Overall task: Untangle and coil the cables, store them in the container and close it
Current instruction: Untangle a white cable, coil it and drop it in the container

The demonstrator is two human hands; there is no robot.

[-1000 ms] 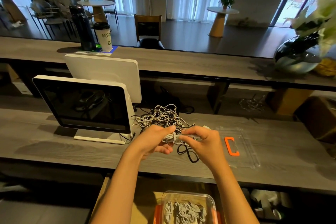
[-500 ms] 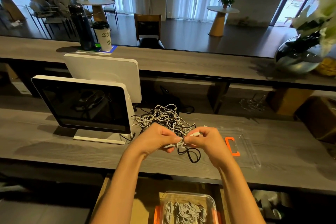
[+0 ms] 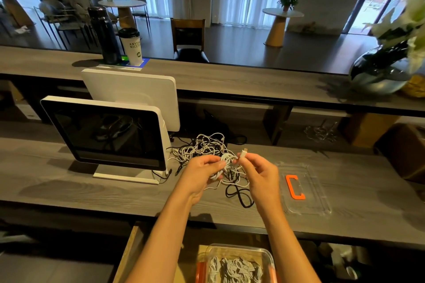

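A tangled heap of white and black cables [image 3: 207,147] lies on the grey counter beside the monitor. My left hand [image 3: 202,173] grips a small coil of white cable [image 3: 226,161] above the counter. My right hand [image 3: 258,173] pinches that cable's free end, its plug [image 3: 244,152] sticking up between the fingertips. A black cable loop [image 3: 239,195] lies under my hands. The clear container [image 3: 271,257] with orange sides sits low at the bottom, holding several coiled white cables. Its clear lid [image 3: 319,190] with an orange clip [image 3: 295,187] lies on the counter to the right.
A white-framed monitor [image 3: 108,135] stands left of the heap, a second screen [image 3: 131,94] behind it. On the raised ledge are a dark bottle [image 3: 103,34], a paper cup [image 3: 131,46] and a glass vase with flowers [image 3: 379,71]. A cardboard box [image 3: 400,145] sits far right.
My hands have drawn apart and lifted slightly. The right hand has pulled the plug end out of the bundle and now holds it upright, while the left keeps the coil.
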